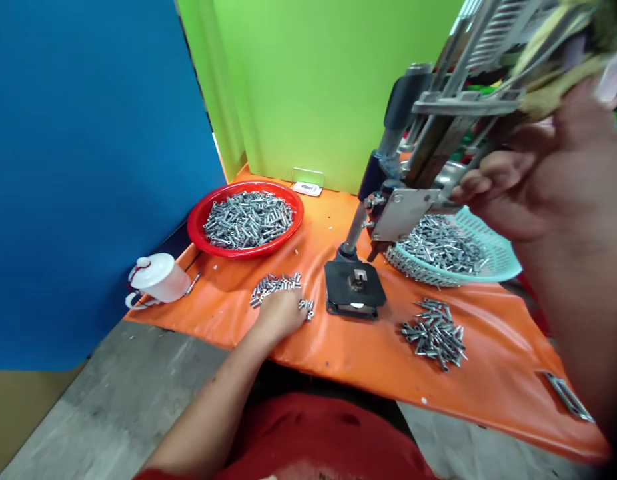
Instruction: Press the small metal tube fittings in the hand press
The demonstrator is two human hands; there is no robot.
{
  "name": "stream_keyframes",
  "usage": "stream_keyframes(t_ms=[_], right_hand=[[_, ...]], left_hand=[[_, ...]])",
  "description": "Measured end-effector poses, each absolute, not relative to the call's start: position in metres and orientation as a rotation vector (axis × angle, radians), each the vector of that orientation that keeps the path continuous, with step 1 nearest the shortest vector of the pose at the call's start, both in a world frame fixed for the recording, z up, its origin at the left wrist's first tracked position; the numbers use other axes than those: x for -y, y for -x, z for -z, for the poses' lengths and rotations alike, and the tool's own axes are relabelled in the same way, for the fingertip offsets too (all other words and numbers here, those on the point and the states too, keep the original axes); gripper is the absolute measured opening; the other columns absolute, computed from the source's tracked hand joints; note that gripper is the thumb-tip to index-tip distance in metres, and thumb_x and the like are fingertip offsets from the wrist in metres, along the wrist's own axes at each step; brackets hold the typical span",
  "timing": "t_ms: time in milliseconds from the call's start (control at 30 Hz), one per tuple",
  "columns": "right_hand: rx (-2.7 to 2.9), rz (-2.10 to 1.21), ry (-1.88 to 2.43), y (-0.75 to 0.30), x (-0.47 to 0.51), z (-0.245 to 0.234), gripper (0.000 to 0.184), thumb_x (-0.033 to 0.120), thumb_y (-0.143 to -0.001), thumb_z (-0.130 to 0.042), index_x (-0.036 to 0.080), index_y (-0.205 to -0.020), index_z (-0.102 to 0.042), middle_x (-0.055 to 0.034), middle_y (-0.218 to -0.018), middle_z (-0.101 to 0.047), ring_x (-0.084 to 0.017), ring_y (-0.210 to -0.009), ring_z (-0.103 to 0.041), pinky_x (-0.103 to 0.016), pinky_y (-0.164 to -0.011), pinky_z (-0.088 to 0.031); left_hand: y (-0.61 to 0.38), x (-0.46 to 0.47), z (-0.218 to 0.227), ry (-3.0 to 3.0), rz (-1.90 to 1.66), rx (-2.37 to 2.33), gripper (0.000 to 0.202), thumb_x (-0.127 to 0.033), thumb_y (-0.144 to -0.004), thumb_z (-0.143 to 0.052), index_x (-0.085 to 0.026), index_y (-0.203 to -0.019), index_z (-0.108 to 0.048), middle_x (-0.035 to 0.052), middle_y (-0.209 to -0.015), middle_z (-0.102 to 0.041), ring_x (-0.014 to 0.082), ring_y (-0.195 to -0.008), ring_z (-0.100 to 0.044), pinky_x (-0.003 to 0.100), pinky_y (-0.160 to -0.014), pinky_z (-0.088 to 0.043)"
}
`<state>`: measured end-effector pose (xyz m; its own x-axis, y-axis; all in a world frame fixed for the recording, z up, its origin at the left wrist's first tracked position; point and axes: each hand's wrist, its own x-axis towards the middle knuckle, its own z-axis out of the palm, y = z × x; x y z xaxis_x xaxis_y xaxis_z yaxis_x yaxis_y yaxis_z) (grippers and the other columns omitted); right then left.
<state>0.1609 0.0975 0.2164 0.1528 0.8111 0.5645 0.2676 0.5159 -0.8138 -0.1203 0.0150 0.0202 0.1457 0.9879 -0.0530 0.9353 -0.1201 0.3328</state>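
Note:
My left hand (282,311) rests at the near side of a small pile of short metal tubes (269,287). Its fingers are curled down and mostly hidden, so what they hold cannot be made out. Raised at the upper right, my right hand (533,167) is closed around the lever of a hand press (401,215), with its grip partly hidden and blurred. Below the press head is a black base (338,288) with a small metal fixture (358,280). To its right lies a heap of thin metal pieces (435,333).
A red basin (195,233) full of metal tubes stands at the back left. Behind the press, a pale green basket (503,263) holds more metal pieces. A white lidded cup (163,277) sits at the left edge; a metal tool (568,397) lies near the right edge.

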Motion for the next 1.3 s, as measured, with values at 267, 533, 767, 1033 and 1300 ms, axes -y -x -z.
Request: stream_keyframes(t_ms=[267,533,767,1033,1300], right_hand=[[1.080,-0.646,1.017,-0.153,-0.044,-0.145,0.033,0.040,-0.089,-0.047,0.011,-0.103,-0.058,-0.0007,-0.060,-0.056,-0.008,-0.047,-0.053,-0.023,-0.047,-0.040],[1.429,-1.236,1.276,-0.105,0.001,-0.043,0.031,0.045,-0.075,-0.065,0.019,-0.091,-0.066,-0.0028,-0.079,-0.065,-0.013,-0.072,-0.063,-0.027,-0.066,-0.056],[1.430,-1.308,1.275,-0.109,-0.012,-0.036,0.028,0.042,-0.074,-0.066,0.017,-0.087,-0.065,-0.0031,-0.082,-0.067,-0.014,-0.074,-0.062,-0.026,-0.069,-0.053],[1.824,-0.436,1.349,-0.139,-0.046,-0.014,0.012,0.028,-0.085,-0.055,0.018,-0.086,-0.063,-0.0041,-0.083,-0.062,-0.014,-0.077,-0.058,-0.026,-0.070,-0.047],[2.016,-0.161,1.372,-0.132,-0.049,0.001,0.020,0.027,-0.091,-0.047,0.020,-0.097,-0.064,-0.0063,-0.090,-0.062,-0.015,-0.085,-0.059,-0.026,-0.076,-0.048]], left_hand=[[0.115,-0.020,-0.020,-2.138,-0.252,-1.818,0.012,-0.026,-0.074,-0.056,-0.019,-0.073,-0.066,0.0088,-0.073,-0.068,0.0229,-0.072,-0.062,0.030,-0.065,-0.041],[0.100,-0.024,-0.029,-1.749,-0.659,-1.177,0.023,-0.027,-0.078,-0.051,-0.015,-0.086,-0.069,0.0030,-0.078,-0.068,0.0144,-0.070,-0.058,0.022,-0.062,-0.040],[0.066,-0.026,-0.033,-1.411,-0.808,-0.986,0.022,-0.028,-0.074,-0.059,-0.013,-0.087,-0.068,0.0016,-0.073,-0.065,0.0101,-0.062,-0.053,0.021,-0.060,-0.040],[0.029,-0.054,-0.015,-1.551,-1.028,-1.256,0.021,-0.023,-0.074,-0.060,-0.018,-0.094,-0.062,-0.0030,-0.068,-0.057,0.0102,-0.062,-0.051,0.021,-0.061,-0.041],[0.021,-0.061,-0.001,-1.857,-0.963,-1.396,0.026,-0.021,-0.078,-0.056,-0.022,-0.104,-0.059,0.0028,-0.092,-0.067,0.0174,-0.085,-0.061,0.028,-0.077,-0.045]])
